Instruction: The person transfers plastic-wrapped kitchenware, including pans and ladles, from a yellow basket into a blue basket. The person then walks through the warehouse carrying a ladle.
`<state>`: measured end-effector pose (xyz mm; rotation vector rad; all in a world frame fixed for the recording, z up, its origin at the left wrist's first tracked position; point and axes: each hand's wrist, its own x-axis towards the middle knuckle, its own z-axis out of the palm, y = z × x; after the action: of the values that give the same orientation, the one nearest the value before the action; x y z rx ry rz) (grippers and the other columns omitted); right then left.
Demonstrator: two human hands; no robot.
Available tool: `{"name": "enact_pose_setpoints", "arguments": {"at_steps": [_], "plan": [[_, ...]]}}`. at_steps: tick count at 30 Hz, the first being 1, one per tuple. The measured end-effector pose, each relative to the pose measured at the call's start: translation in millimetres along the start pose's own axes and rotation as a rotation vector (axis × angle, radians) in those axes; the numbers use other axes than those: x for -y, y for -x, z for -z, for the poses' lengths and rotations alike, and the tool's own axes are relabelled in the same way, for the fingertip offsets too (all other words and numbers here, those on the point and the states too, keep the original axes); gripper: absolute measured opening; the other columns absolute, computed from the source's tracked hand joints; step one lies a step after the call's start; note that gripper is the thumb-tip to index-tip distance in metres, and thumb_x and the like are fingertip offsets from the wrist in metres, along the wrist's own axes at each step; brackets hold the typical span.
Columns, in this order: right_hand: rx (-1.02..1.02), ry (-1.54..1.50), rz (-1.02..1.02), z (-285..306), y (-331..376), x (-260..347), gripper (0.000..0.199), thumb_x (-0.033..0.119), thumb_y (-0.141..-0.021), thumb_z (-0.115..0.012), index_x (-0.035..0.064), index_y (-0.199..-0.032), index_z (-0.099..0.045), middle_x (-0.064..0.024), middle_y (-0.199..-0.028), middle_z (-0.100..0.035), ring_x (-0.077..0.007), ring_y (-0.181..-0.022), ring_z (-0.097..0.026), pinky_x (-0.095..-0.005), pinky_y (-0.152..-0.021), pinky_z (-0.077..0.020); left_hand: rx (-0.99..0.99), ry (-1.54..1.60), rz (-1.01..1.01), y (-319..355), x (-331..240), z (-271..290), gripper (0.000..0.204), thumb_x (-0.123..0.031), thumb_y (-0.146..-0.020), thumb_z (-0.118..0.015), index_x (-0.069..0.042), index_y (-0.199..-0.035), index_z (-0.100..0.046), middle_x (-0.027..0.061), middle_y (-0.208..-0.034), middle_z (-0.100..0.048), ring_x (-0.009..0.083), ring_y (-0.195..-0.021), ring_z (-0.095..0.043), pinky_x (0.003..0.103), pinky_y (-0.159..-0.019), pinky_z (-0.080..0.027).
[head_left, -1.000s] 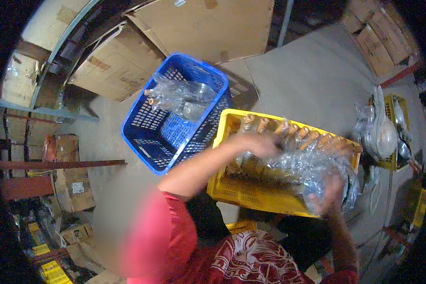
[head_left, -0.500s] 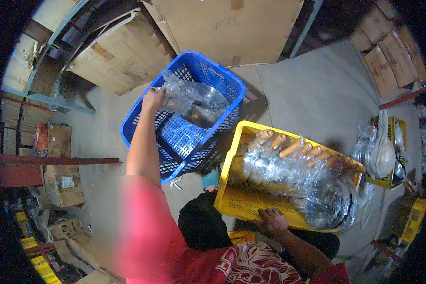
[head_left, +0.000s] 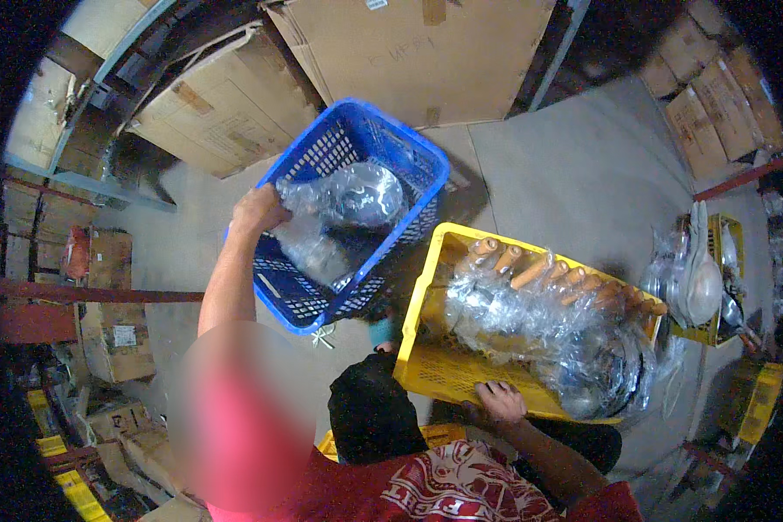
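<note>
Over the left rim of a blue basket (head_left: 422, 148), my left hand (head_left: 261, 209) is closed on the end of a clear-plastic-wrapped round metal piece (head_left: 370, 193). The shiny disc lies inside the basket; its exact kind cannot be made out through the wrap. My right hand (head_left: 498, 402) grips the near rim of a yellow crate (head_left: 444, 370), fingers hooked over the edge. Inside that crate is a row of plastic-wrapped metal utensils (head_left: 531, 304) with orange-brown handles (head_left: 544, 271), their round metal ends toward the near right.
Large cardboard boxes (head_left: 418, 61) stand beyond the basket. A second yellow crate (head_left: 726, 261) with wrapped ladles (head_left: 703, 283) sits at the right. Shelving with a red beam (head_left: 113, 296) and cartons (head_left: 117, 339) is on the left. More cartons (head_left: 713, 113) are stacked at far right.
My left hand has moved left and nearer, pulling the plastic with it. The wrapped metal disc has shifted and now faces up more plainly. My right hand stays on the yellow crate's rim.
</note>
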<state>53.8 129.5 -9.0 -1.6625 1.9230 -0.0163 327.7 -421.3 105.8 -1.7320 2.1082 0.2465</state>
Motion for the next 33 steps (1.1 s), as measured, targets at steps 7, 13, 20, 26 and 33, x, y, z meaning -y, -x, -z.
{"name": "enact_pose_setpoints", "arguments": {"at_steps": [7,13,20,26,33], "plan": [[0.145,-0.125,-0.066,17,2,7,0.060,0.061,-0.094,-0.050,0.0109,-0.125,-0.060,-0.0243,-0.121,-0.061,-0.0454,-0.112,-0.059,-0.0567,-0.089,-0.0511,-0.046,-0.034,-0.040,114,25,123,0.041,-0.030,-0.072,-0.078,-0.003,-0.102,-0.073,0.0227,-0.104,-0.071,0.0366,-0.096,-0.070,0.045,-0.085,-0.055],[0.095,-1.301,-0.602,87,-59,9,0.084,0.070,-0.094,-0.044,0.0053,-0.147,-0.042,-0.0210,-0.139,-0.055,-0.0321,-0.130,-0.051,-0.0497,-0.104,-0.0424,-0.292,0.382,-0.224,230,21,204,0.035,-0.016,-0.073,-0.079,0.001,-0.102,-0.070,0.0185,-0.091,-0.071,0.0236,-0.083,-0.069,0.036,-0.079,-0.054],[-0.272,-2.199,-0.067,210,-80,-7,0.083,0.068,-0.086,-0.055,0.0063,-0.140,-0.049,-0.0190,-0.128,-0.060,-0.0365,-0.114,-0.059,-0.0502,-0.097,-0.0490,-0.296,0.761,-0.830,272,-36,164,0.042,-0.021,-0.064,-0.080,0.004,-0.097,-0.072,0.0111,-0.080,-0.071,0.0174,-0.075,-0.068,0.033,-0.072,-0.054],[-0.613,-1.894,-0.123,254,27,-54,0.065,0.037,-0.077,-0.060,0.0002,-0.130,-0.055,-0.0175,-0.116,-0.065,-0.0325,-0.099,-0.066,-0.0432,-0.087,-0.0541,0.133,0.587,-0.999,240,-82,139,0.066,-0.017,-0.061,-0.079,0.000,-0.123,-0.062,0.0160,-0.129,-0.060,0.0258,-0.121,-0.056,0.038,-0.103,-0.042],[-0.948,-1.460,-0.357,259,66,-58,0.065,0.036,-0.079,-0.059,-0.0011,-0.132,-0.053,-0.0178,-0.117,-0.063,-0.0311,-0.106,-0.064,-0.0419,-0.090,-0.0529,-0.006,0.480,-1.330,272,-184,101,0.095,-0.048,-0.074,-0.082,0.004,-0.143,-0.042,0.0274,-0.145,-0.046,0.0428,-0.138,-0.041,0.048,-0.117,-0.030]]}}
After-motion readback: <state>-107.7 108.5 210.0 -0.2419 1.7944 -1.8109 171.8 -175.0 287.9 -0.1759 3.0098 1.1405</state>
